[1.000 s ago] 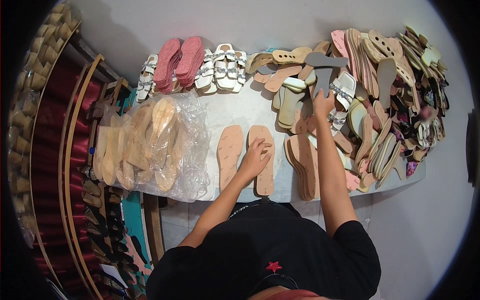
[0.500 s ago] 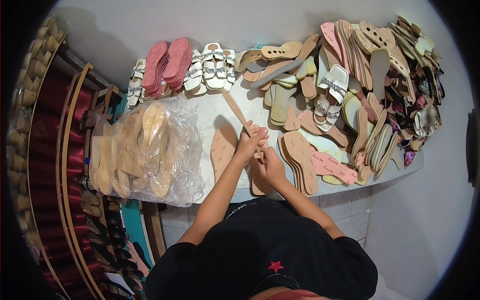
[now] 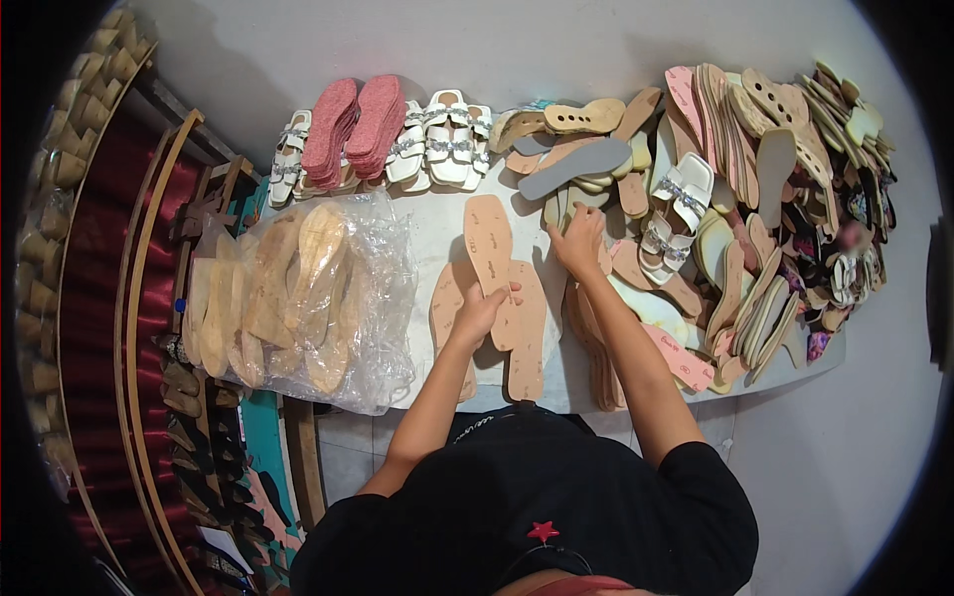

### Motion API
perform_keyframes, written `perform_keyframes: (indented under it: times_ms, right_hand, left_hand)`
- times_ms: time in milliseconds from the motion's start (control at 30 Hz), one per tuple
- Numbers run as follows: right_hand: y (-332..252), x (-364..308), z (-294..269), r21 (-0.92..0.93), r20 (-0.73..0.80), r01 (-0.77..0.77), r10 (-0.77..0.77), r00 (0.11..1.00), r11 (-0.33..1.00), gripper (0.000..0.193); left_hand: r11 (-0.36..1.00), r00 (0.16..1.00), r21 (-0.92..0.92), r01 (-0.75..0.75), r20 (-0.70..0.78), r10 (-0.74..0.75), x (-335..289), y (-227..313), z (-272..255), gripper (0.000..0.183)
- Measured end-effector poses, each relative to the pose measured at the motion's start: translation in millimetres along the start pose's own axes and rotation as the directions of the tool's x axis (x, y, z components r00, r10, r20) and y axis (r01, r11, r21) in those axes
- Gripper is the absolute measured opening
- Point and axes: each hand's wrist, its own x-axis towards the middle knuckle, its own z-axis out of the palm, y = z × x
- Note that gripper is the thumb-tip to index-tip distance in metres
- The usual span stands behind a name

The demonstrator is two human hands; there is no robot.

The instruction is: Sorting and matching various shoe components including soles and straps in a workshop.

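Observation:
My left hand is closed around a tan insole, holding it flat side up above the table. Beneath and beside that insole lie two more tan insoles, a right one and a left one, the latter partly covered by my wrist. My right hand reaches to the near edge of a heap of pale foam pieces. Its thumb and fingers are apart; whether the fingertips touch the foam is hard to see. A stack of tan insoles is partly hidden under my right forearm.
A clear plastic bag of wooden-looking soles fills the table's left side. Red insole stacks and white sandals line the wall. Gray insoles and many mixed soles crowd the right. A shoe rack stands left.
The insole between both hands has turned from edge-on to flat and stays in my left hand. My right hand has let go of it and moved right and away, to the foam pieces.

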Motion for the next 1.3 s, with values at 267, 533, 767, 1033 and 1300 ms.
perform_keyframes:
  times_ms: [267, 533, 767, 1033, 1300]
  right_hand:
    - [1, 88, 42, 0.597, 0.507, -0.666, 0.433, 0.745, 0.447, 0.028]
    - [6, 65, 33, 0.810, 0.368, -0.530, 0.487, 0.792, 0.250, 0.015]
    - [14, -5, -9, 0.910, 0.365, -0.410, 0.368, 0.855, 0.052, 0.037]
    - [10, -71, -59, 0.855, 0.512, -0.488, 0.132, 0.849, -0.176, 0.033]
    - [6, -126, -62, 0.748, 0.628, -0.642, 0.134, 0.767, 0.170, 0.041]
  left_hand:
    - [0.997, 0.997, 0.015, -0.070, -0.038, 0.070, -16, 1, 3, 0.025]
    - [0.995, 0.993, -0.084, -0.055, -0.104, 0.046, -9, -3, -13, 0.027]
    - [0.999, 0.999, -0.040, -0.030, -0.026, 0.029, -8, 3, -7, 0.027]
    - [0.983, 0.981, 0.103, -0.155, -0.100, 0.165, -32, -24, -23, 0.029]
    - [0.901, 0.915, 0.424, -0.087, -0.323, 0.241, -74, -22, -62, 0.050]
